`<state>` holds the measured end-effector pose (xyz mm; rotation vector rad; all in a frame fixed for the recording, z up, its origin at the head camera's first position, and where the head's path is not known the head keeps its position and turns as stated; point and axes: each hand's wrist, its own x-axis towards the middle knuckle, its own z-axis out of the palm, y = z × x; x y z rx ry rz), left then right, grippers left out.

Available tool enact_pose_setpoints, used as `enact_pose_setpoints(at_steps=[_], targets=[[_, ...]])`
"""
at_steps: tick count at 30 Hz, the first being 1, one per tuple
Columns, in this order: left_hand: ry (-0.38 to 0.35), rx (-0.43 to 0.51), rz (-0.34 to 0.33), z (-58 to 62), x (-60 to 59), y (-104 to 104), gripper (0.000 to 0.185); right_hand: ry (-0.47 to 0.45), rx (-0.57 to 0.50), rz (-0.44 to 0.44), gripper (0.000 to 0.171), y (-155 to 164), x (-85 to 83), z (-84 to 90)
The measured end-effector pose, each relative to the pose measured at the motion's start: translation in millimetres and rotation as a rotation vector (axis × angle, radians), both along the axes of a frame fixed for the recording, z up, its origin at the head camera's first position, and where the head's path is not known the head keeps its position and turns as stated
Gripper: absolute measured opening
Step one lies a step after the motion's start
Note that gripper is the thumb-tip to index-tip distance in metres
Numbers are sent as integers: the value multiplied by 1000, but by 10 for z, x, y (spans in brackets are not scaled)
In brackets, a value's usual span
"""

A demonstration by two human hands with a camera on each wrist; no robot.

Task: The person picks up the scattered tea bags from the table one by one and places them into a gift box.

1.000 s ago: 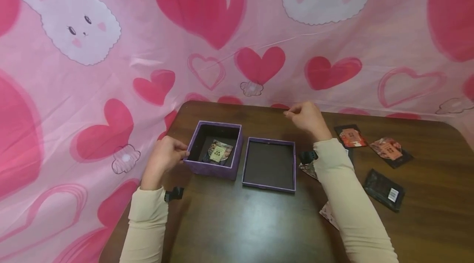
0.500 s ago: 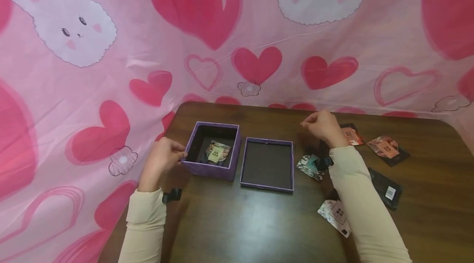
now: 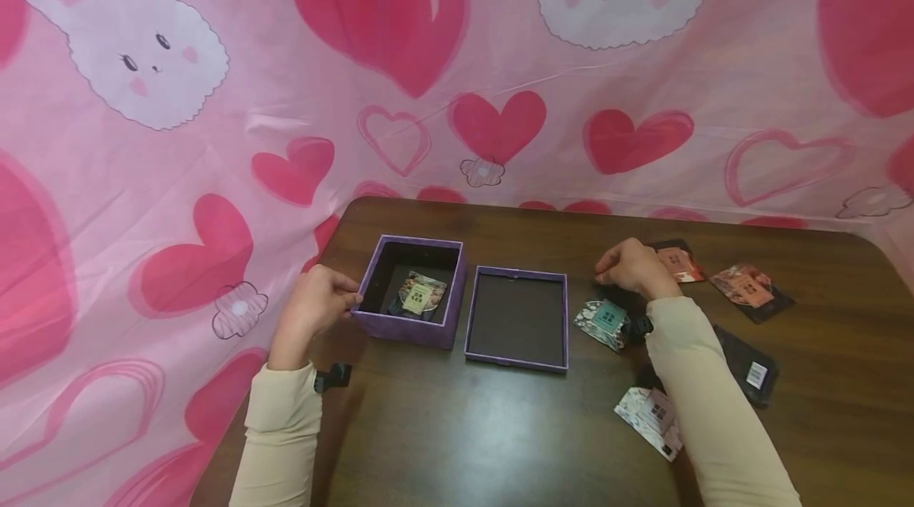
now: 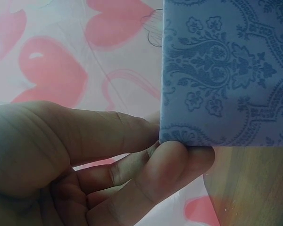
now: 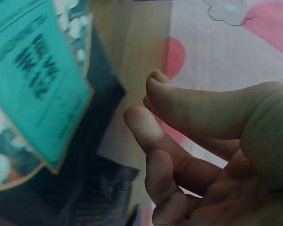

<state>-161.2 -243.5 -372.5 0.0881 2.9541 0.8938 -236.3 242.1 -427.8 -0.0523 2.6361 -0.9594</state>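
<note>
Head view: a person sits at a brown desk (image 3: 457, 428) before a pink heart-print cloth. The left hand (image 3: 317, 305) grasps the left wall of an open purple box (image 3: 414, 289) with curled fingers (image 4: 165, 162); one sachet lies inside. The right hand (image 3: 631, 267), fingers loosely curled and holding nothing, hovers just beyond a teal-labelled sachet (image 3: 605, 320) lying right of the upturned lid (image 3: 517, 318). That sachet looks light, thin and crinkly (probably slippery), best pinched by an edge.
</note>
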Motion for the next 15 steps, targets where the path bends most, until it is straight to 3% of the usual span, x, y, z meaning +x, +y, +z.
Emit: enact_pose_setpoints(at_steps=[5,15], targets=[[0,0,-4,-6,7,-2,14,-27,-9,11,13,19,0,-55],[7,-2,-7,-11,11,-7,13,2,8,59,10,1,4,-91]])
